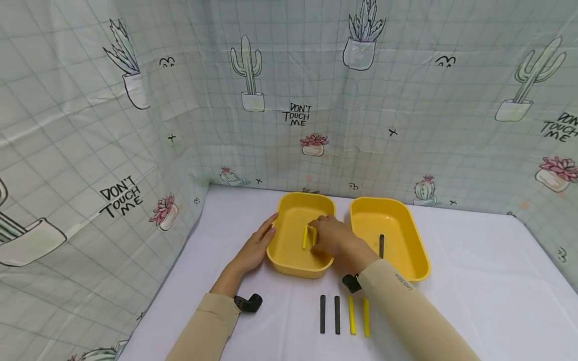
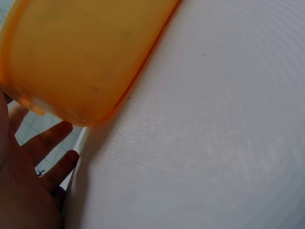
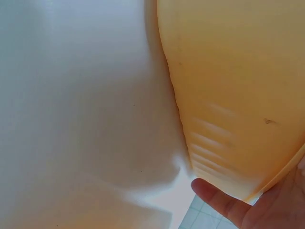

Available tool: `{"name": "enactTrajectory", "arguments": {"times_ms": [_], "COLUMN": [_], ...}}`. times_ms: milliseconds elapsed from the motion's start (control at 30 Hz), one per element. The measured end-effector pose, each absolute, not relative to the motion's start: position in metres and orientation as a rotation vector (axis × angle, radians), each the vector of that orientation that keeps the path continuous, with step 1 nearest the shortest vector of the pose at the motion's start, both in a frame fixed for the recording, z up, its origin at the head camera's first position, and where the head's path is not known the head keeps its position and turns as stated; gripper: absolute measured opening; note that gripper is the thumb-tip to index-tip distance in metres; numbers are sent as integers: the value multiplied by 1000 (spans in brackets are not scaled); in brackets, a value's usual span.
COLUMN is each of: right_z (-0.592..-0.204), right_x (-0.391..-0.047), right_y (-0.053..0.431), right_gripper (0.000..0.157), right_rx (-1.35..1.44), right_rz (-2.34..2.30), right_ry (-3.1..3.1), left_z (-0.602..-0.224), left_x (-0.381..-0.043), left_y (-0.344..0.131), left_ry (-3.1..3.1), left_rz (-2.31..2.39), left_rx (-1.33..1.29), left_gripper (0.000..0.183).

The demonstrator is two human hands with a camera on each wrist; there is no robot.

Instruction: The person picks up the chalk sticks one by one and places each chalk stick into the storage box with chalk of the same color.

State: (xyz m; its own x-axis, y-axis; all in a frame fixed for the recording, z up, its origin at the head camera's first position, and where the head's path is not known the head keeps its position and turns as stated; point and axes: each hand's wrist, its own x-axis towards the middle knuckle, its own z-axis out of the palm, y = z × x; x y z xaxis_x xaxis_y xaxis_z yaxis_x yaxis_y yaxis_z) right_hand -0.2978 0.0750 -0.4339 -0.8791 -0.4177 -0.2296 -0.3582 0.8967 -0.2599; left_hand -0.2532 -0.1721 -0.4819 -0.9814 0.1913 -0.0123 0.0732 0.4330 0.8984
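Head view: the right hand point(image 1: 335, 235) is lying across the 3-o'clock rim of the left tub point(image 1: 295, 271), bent fingers bracketing a yellow stick point(image 1: 314, 235) at its 9 o'clock; whether they are pinching it, one cannot tell. The stick's long axis is running 12 to 6. The left hand point(image 1: 254, 246), farther off, is touching the tub's 9-o'clock side, fingers extended.

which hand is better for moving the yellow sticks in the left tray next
Probably the right hand: it reaches into the left tray, close to the yellow sticks, while the left hand rests against the tray's outer side.
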Motion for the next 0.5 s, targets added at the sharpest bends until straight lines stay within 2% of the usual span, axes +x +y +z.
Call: {"name": "enactTrajectory", "arguments": {"times_ms": [500], "right_z": [-431], "right_x": [-294], "right_y": [73], "right_gripper": [68], "right_rx": [-594], "right_rz": [-353], "right_ry": [2765], "left_z": [-481], "left_x": [-250], "left_y": [-176], "left_ry": [2561], "left_rz": [1587], "left_rx": [245], "left_gripper": [51]}}
